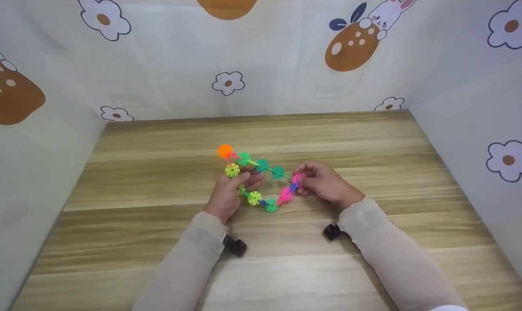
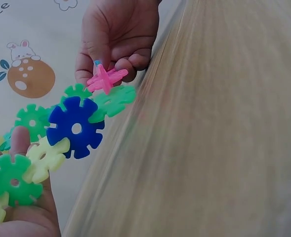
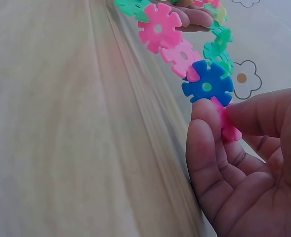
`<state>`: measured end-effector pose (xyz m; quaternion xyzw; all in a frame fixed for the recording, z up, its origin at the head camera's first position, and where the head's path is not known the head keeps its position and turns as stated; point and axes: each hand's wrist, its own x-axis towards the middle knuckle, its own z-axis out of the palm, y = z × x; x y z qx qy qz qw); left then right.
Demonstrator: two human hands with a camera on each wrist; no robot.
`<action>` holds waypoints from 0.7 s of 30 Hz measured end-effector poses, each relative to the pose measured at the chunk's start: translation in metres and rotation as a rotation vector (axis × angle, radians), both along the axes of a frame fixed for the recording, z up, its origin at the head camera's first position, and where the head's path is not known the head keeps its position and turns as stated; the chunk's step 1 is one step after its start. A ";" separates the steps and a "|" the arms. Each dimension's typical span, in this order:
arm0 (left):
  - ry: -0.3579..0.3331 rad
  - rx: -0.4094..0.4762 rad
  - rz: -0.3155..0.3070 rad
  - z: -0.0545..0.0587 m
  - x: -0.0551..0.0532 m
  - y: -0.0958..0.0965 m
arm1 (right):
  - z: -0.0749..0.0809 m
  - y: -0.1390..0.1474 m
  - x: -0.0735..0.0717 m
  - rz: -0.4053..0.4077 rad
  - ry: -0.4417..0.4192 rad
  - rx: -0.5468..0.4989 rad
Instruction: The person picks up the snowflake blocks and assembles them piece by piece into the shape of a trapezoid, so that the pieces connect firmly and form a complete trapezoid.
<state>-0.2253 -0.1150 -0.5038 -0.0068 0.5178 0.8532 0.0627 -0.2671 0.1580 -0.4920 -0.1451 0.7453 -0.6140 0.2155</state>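
Note:
A loop of interlocking plastic snowflake discs (image 1: 254,198) in green, yellow, pink and blue is held up between both hands, with an orange disc (image 1: 225,151) at its far left corner. My left hand (image 1: 228,194) grips the loop's left side, a green disc (image 2: 14,180) lying across its fingers in the left wrist view. At the right end, my right hand (image 1: 323,181) pinches a pink disc (image 3: 228,121) between thumb and fingertips. A blue disc (image 3: 207,86) joins that pink one, with more pink discs (image 3: 159,28) along the chain beyond.
Beneath the hands spreads a wood-grain table (image 1: 157,172). Pale walls printed with flowers and rabbits enclose it, the back wall (image 1: 170,82) meeting the far edge. Black wrist mounts (image 1: 237,247) sit at both sleeve cuffs.

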 end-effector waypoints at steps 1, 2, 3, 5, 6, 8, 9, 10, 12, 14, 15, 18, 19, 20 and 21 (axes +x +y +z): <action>-0.001 -0.001 -0.007 0.000 0.000 0.000 | 0.000 0.000 0.000 -0.003 -0.002 -0.002; 0.002 -0.007 -0.012 0.000 0.000 0.000 | 0.000 0.000 0.000 -0.005 -0.006 -0.006; 0.004 -0.015 -0.016 0.000 0.000 0.000 | -0.001 0.000 0.000 -0.006 -0.006 -0.009; 0.007 -0.034 -0.026 0.000 0.001 -0.001 | -0.002 0.000 0.000 -0.008 -0.008 -0.015; 0.010 -0.045 -0.028 0.000 0.001 -0.001 | -0.002 0.000 0.000 -0.012 -0.011 -0.017; 0.016 -0.063 -0.031 -0.001 0.000 -0.002 | -0.003 0.000 -0.001 -0.018 -0.019 -0.021; 0.019 -0.066 -0.033 -0.001 0.000 -0.002 | -0.004 0.000 -0.001 -0.022 -0.021 -0.020; 0.021 -0.068 -0.034 -0.001 0.000 -0.002 | -0.004 -0.001 -0.001 -0.025 -0.024 -0.020; 0.022 -0.070 -0.035 -0.001 0.000 -0.002 | -0.003 -0.001 -0.001 -0.031 -0.028 -0.020; 0.018 -0.065 -0.034 -0.001 0.000 -0.002 | -0.003 -0.001 -0.001 -0.037 -0.027 -0.020; 0.017 -0.063 -0.031 -0.001 0.000 -0.001 | -0.003 -0.001 -0.001 -0.040 -0.027 -0.019; 0.020 -0.047 -0.019 -0.001 0.000 -0.001 | -0.004 -0.002 -0.001 -0.053 -0.027 -0.015; 0.025 -0.045 -0.017 -0.001 0.000 -0.001 | -0.004 -0.002 -0.001 -0.056 -0.028 -0.013; 0.031 -0.047 -0.015 -0.001 0.000 -0.001 | -0.004 -0.002 -0.001 -0.060 -0.029 -0.012; 0.033 -0.046 -0.014 -0.001 0.000 0.000 | -0.004 -0.002 -0.001 -0.063 -0.031 -0.011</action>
